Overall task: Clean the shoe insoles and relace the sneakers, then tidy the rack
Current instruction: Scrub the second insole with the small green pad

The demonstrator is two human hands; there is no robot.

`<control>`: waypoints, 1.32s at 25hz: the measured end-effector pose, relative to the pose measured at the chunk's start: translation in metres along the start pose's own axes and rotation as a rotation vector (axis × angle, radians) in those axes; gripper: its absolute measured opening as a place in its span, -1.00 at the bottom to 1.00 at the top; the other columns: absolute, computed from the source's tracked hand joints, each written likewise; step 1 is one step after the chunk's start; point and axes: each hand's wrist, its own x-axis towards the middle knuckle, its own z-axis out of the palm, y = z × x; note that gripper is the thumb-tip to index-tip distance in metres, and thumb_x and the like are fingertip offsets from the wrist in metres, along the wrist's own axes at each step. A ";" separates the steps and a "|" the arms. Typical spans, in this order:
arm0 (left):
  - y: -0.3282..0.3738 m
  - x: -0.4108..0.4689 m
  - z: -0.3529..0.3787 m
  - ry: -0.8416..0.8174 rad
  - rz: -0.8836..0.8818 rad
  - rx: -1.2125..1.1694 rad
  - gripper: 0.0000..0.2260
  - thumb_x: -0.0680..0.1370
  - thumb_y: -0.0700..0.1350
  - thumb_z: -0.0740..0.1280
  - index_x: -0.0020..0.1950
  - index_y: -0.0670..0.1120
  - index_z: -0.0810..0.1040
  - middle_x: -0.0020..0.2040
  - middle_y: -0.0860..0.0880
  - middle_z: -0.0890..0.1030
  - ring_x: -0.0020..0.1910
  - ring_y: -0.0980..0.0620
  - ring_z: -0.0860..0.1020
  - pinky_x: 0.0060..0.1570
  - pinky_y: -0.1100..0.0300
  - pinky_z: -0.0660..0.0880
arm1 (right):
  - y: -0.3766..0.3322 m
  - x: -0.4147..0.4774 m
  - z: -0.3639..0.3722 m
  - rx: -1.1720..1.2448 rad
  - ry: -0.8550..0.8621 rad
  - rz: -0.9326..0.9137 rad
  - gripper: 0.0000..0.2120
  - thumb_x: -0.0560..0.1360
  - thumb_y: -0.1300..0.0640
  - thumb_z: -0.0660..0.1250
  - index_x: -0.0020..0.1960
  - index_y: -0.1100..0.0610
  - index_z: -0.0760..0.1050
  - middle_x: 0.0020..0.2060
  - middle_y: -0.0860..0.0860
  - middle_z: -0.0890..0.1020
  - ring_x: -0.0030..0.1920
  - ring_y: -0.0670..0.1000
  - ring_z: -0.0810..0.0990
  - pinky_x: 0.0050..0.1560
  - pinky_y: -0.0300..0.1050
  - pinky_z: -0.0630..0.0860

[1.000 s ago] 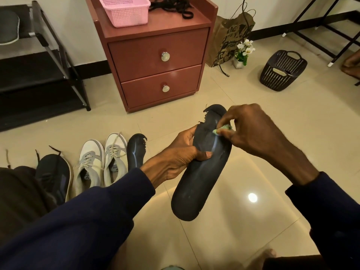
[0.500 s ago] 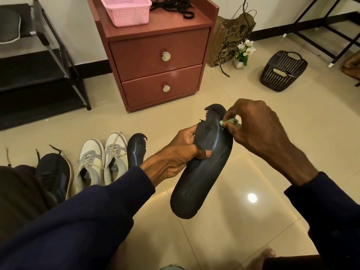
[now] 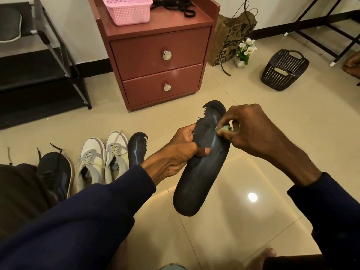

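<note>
Black insole [image 3: 202, 168]: held above the tiled floor, torn toe end uppermost. Left hand [image 3: 181, 152]: fingers curled round its middle, thumb across the face. Right hand [image 3: 251, 131]: pinching a small green wad [image 3: 225, 128] against the insole's upper part. Second insole [image 3: 136, 148]: on the floor, just beside the white sneakers [image 3: 105, 156]; dark sneaker [image 3: 54, 172] further left. Cabinet [image 3: 155, 55]: behind, bearing a pink basket [image 3: 128, 8] and black laces [image 3: 175, 5].

Warm overhead light, glare spot on glossy floor [image 3: 252, 197], wide-angle edge bending

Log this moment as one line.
step: insole cleaning | left hand: grips black insole | right hand: pinches green wipe near torn end | second insole: floor, beside white sneakers
</note>
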 end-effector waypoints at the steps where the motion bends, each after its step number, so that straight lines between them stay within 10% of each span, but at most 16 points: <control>1: -0.001 0.000 0.000 -0.002 0.002 -0.005 -0.47 0.43 -0.60 0.35 0.28 -0.13 0.55 0.17 -0.18 0.68 0.13 -0.14 0.67 0.12 0.04 0.65 | -0.006 -0.001 0.000 0.098 -0.146 -0.016 -0.92 0.42 0.11 0.56 -0.10 0.04 0.72 -0.20 -0.10 0.68 -0.28 -0.14 0.59 -0.31 -0.36 0.43; 3: -0.003 -0.002 0.001 -0.010 0.003 0.001 -0.47 0.42 -0.62 0.33 0.25 -0.13 0.57 0.12 -0.16 0.70 0.08 -0.11 0.68 0.09 0.05 0.66 | -0.012 -0.005 0.002 0.127 -0.303 -0.005 -0.94 0.40 0.09 0.57 -0.14 0.00 0.72 -0.27 -0.15 0.67 -0.31 -0.16 0.59 -0.36 -0.32 0.43; 8: -0.002 0.001 0.000 0.014 -0.010 -0.001 -0.47 0.45 -0.59 0.35 0.29 -0.12 0.55 0.23 -0.20 0.66 0.20 -0.19 0.65 0.13 0.02 0.64 | 0.007 -0.001 -0.006 -0.173 0.136 0.067 -0.86 0.44 0.00 0.53 -0.05 0.02 0.70 -0.18 -0.01 0.69 -0.28 -0.04 0.59 -0.31 -0.20 0.44; 12: -0.004 0.001 0.001 0.033 -0.021 -0.029 -0.48 0.46 -0.60 0.30 0.26 -0.12 0.57 0.24 -0.24 0.65 0.25 -0.23 0.62 0.24 -0.09 0.59 | -0.014 -0.005 0.006 0.185 -0.124 0.044 -0.90 0.39 0.09 0.58 -0.12 0.05 0.70 -0.29 -0.11 0.67 -0.36 -0.23 0.59 -0.42 -0.41 0.43; 17: -0.004 0.003 0.001 0.053 -0.050 -0.051 -0.48 0.47 -0.59 0.29 0.26 -0.08 0.55 0.30 -0.25 0.61 0.30 -0.25 0.57 0.25 -0.09 0.58 | 0.008 0.002 0.003 0.042 0.150 0.184 -0.81 0.36 -0.06 0.59 -0.16 0.01 0.67 -0.30 -0.07 0.66 -0.31 -0.09 0.61 -0.27 -0.08 0.63; 22: -0.004 0.002 0.001 0.045 -0.040 -0.092 -0.48 0.47 -0.61 0.25 0.32 -0.17 0.54 0.28 -0.27 0.62 0.30 -0.27 0.58 0.23 -0.04 0.60 | -0.011 -0.004 0.011 0.236 -0.118 0.069 -0.87 0.35 0.04 0.60 -0.18 0.05 0.70 -0.30 -0.09 0.69 -0.29 -0.15 0.65 -0.29 -0.26 0.59; 27: -0.001 0.001 0.002 0.036 -0.066 -0.112 -0.51 0.49 -0.60 0.25 0.26 -0.13 0.55 0.28 -0.26 0.62 0.29 -0.26 0.58 0.17 0.02 0.63 | 0.011 0.003 0.002 0.042 0.192 0.137 -0.80 0.38 -0.02 0.57 -0.11 0.07 0.69 -0.26 -0.01 0.68 -0.27 -0.04 0.62 -0.19 -0.02 0.67; 33: -0.007 0.001 0.002 0.041 -0.066 -0.067 -0.47 0.48 -0.61 0.25 0.39 -0.24 0.50 0.28 -0.31 0.61 0.30 -0.31 0.57 0.17 0.00 0.63 | -0.008 -0.004 0.006 0.176 -0.241 0.028 -0.90 0.36 0.09 0.59 -0.17 0.05 0.70 -0.30 -0.08 0.69 -0.29 -0.11 0.66 -0.24 -0.11 0.66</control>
